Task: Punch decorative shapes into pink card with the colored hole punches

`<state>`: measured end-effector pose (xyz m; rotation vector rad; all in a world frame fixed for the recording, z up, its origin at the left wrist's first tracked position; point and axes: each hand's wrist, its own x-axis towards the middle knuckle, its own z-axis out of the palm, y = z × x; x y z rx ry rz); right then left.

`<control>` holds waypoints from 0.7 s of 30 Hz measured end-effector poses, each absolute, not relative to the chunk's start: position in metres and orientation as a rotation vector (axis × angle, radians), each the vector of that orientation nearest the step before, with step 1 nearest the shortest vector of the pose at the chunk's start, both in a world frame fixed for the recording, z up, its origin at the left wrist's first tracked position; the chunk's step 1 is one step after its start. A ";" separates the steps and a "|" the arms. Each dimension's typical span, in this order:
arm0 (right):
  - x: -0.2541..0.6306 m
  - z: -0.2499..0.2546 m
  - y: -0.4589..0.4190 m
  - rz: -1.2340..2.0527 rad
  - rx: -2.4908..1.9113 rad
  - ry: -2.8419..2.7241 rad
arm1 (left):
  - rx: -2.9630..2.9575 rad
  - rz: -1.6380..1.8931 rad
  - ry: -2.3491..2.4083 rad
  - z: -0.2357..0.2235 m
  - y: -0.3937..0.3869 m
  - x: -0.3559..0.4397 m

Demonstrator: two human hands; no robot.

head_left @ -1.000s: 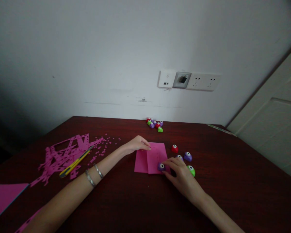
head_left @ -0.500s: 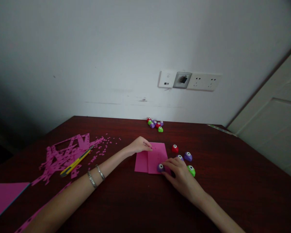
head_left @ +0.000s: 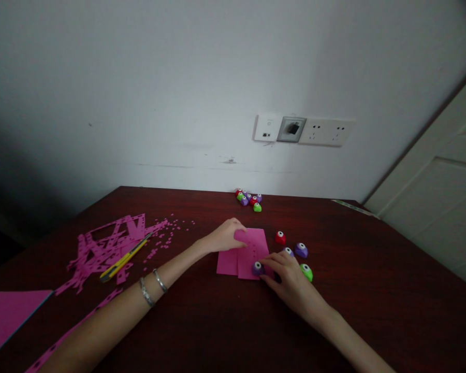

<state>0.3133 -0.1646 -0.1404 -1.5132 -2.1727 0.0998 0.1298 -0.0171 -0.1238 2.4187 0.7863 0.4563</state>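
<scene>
A pink folded card point(head_left: 249, 263), its two panels meeting near the middle, lies on the table with small marks down its right panel. At its upper left rests my left hand point(head_left: 226, 236), thumb and fingers apart, fingertips on or just over the paper. My right hand point(head_left: 289, 280) grips a small purple paper punch point(head_left: 257, 268) with a white knob at the card's lower right edge. Close by my right hand are a red punch point(head_left: 280, 238), a second purple punch point(head_left: 301, 250), a green punch point(head_left: 306, 272) and another purple one partly hidden behind the fingers.
A pile of punched pink paper scraps point(head_left: 104, 248) lies to the left, with a yellow utility knife point(head_left: 126, 257) across it and tiny confetti point(head_left: 163, 239) beside it. Pink sheets point(head_left: 11, 316) lie at the lower left. Several more punches point(head_left: 248, 198) cluster near the wall.
My left hand has opened from a pinch, thumb and fingers spreading over the card's upper part. My right hand stays on the purple punch, almost unmoved.
</scene>
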 end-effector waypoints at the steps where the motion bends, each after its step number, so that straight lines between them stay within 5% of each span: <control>1: 0.313 -0.141 -0.164 0.093 -1.510 -2.173 | 2.489 0.410 0.714 -0.119 -0.021 0.128; 8: 0.314 -0.140 -0.164 0.108 -1.521 -2.186 | 2.639 -0.106 0.534 -0.119 -0.042 0.122; 21: 0.315 -0.141 -0.163 0.128 -1.508 -2.196 | 2.632 -0.141 0.549 -0.126 -0.041 0.122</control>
